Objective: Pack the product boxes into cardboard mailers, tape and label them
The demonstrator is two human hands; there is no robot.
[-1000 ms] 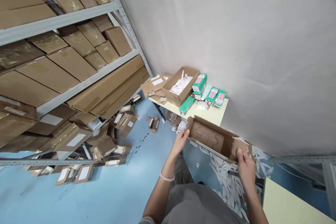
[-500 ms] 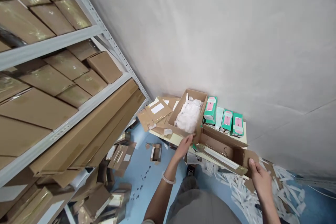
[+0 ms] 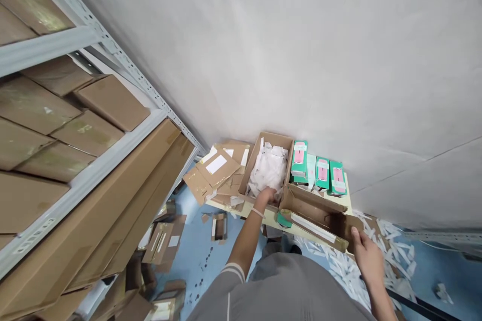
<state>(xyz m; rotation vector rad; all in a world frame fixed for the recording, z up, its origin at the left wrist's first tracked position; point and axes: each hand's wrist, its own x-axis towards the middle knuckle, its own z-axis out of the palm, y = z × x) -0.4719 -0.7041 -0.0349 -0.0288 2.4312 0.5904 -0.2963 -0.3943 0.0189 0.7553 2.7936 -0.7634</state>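
Observation:
My left hand (image 3: 267, 195) reaches into the near end of a cardboard box (image 3: 245, 180) that holds white crumpled wrapping (image 3: 269, 165). Its fingertips are hidden in there, so I cannot see what they hold. With my right hand (image 3: 366, 252) I pinch the end flap of a long, open carton (image 3: 320, 208), tilted at the table's front edge. A white label strip runs along the carton's near side, and its brown inside shows. Just behind it stand several green-and-pink boxes (image 3: 322, 172).
Flattened cardboard (image 3: 220, 168) lies on the left of the pale table (image 3: 271, 218). A metal rack (image 3: 81, 175) stacked with cartons rises at the left. Cartons (image 3: 165, 243) and white paper strips (image 3: 341, 266) litter the blue floor. The grey wall (image 3: 282, 50) stands behind.
My left hand has let go of the long carton's left end and moved into the box of white wrapping. My right hand still grips the carton's right flap. The view has shifted rightward.

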